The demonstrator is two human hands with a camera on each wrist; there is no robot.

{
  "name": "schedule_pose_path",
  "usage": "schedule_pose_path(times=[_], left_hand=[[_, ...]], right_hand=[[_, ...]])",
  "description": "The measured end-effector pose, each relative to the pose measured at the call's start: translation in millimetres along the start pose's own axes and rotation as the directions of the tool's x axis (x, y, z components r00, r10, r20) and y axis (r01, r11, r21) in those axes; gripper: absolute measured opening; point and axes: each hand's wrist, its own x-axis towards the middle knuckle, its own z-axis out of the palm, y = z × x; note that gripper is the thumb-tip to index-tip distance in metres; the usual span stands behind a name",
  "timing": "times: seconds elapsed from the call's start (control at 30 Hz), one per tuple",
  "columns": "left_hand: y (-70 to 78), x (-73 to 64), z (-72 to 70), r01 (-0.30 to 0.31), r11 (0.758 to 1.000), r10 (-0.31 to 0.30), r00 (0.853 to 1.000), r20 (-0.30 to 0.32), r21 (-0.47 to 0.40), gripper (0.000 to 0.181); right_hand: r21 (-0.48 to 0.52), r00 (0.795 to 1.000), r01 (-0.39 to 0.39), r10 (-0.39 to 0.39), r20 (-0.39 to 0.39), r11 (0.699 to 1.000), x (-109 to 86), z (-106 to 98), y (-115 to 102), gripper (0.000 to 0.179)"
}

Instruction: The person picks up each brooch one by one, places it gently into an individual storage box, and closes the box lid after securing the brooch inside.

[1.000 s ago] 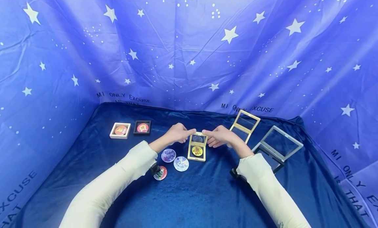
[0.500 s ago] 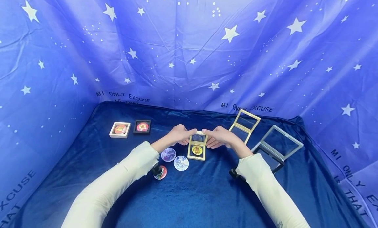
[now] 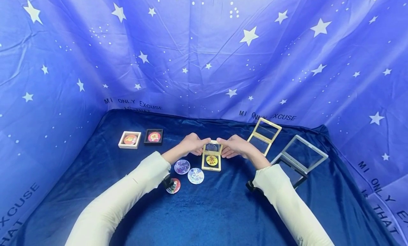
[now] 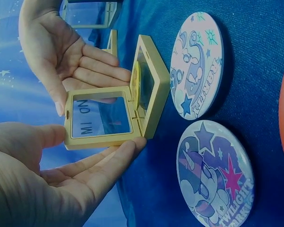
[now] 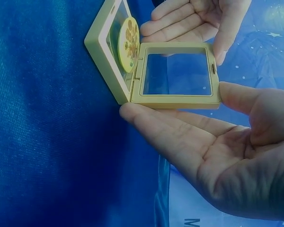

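Note:
Between both hands stands a small gold hinged display case (image 3: 211, 169), its lid raised. A yellow round badge (image 3: 211, 160) with a brown and red picture rests in its lower half. My left hand (image 3: 192, 144) grips one side of the lid, thumb on the free edge and fingers along the side toward the hinge. Mirroring it, my right hand (image 3: 236, 146) holds the other side, its thumb (image 5: 236, 97) at the lid's edge. Near the left hand lie a purple badge (image 3: 182, 167), a pale blue-and-white badge (image 3: 196, 175) and a red badge (image 3: 173, 186), partly covered by the wrist strap.
At the far left are a cream case (image 3: 128, 147) and a black case (image 3: 146, 137), each holding a reddish badge. A larger gold case (image 3: 262, 138) and a grey-and-black case (image 3: 294, 163) lie unfolded on the right. Starry cloth (image 3: 204, 44) hangs around the dark blue table covering (image 3: 204, 217).
The gold case and both hands have shifted slightly away from me and a little left. The lid stays raised, and the loose badges lie as before.

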Motion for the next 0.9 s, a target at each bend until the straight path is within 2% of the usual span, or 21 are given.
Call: schedule_pose_path(times=[0.2,0.63,0.9], left_hand=[[-0.3,-1.3,-0.8,-0.006,1.0,0.006,1.0,0.019,-0.008,0.052],[0.1,-2.4,-1.5,-0.008,1.0,0.008,1.0,0.018,0.017,0.053],[-2.4,-3.8,-3.2,-0.04,0.999,0.039,0.998,0.058,0.018,0.052]], right_hand=[[0.006,1.0,0.005,-0.005,-0.01,1.0,0.1,0.6,0.3,0.061],[0.01,1.0,0.001,-0.001,-0.021,1.0,-2.8,2.6,-0.7,0.061],[0.008,0.999,0.04,-0.039,-0.01,0.999,-3.7,3.4,4.0,0.059]])
